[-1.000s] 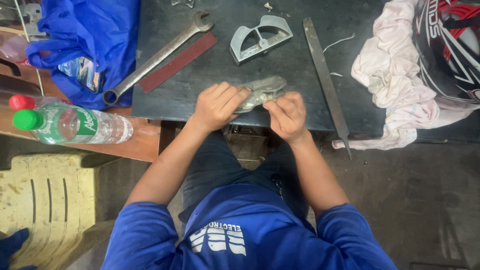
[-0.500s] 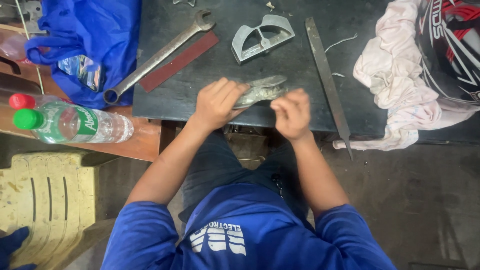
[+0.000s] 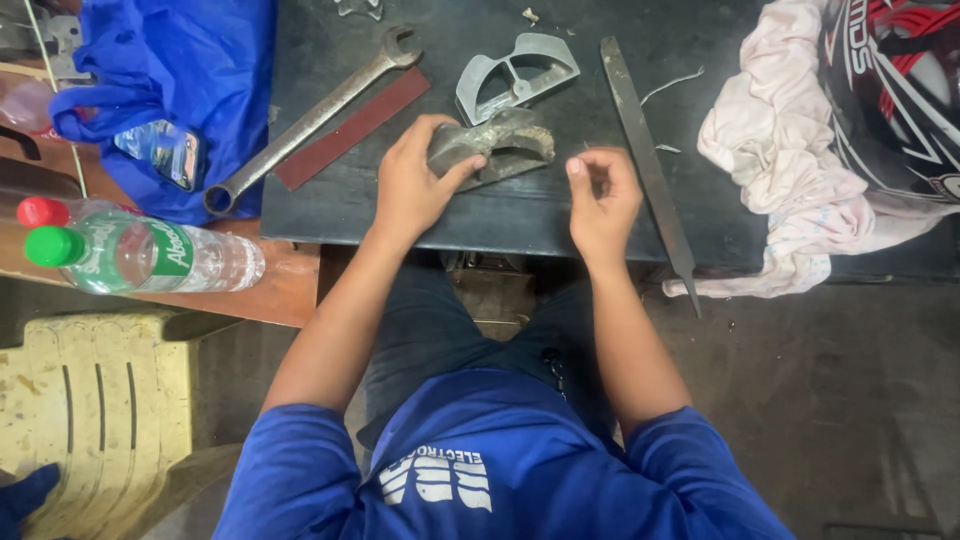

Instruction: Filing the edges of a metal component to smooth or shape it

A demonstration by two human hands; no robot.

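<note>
The left hand (image 3: 415, 180) lies on the dark surface (image 3: 330, 205) near its front edge, its grip closed around the left end of a worn grey metal part (image 3: 500, 145), thumb on the near side and fingers wrapped over the top. The part rests on the surface, tilted a little, with its right end free. The right hand (image 3: 603, 200) hangs just beside that free end without touching it; its fingers curl inward with thumb and forefinger drawn close, and whether anything small sits between them cannot be told. Just behind the part lies a lighter grey metal bracket (image 3: 515, 75) with openings in it. To the left, a long open-ended spanner (image 3: 310, 118) lies diagonally, with a reddish-brown strip (image 3: 352, 128) alongside it. To the right of the hands a long flat file (image 3: 645, 150) runs from back to front, its tip past the surface edge. A pale cloth (image 3: 780, 170) is bunched at the right, against a helmet (image 3: 900, 90). A blue bag (image 3: 170, 90) and a clear plastic bottle with a green cap (image 3: 140, 255) sit at the left.
</note>
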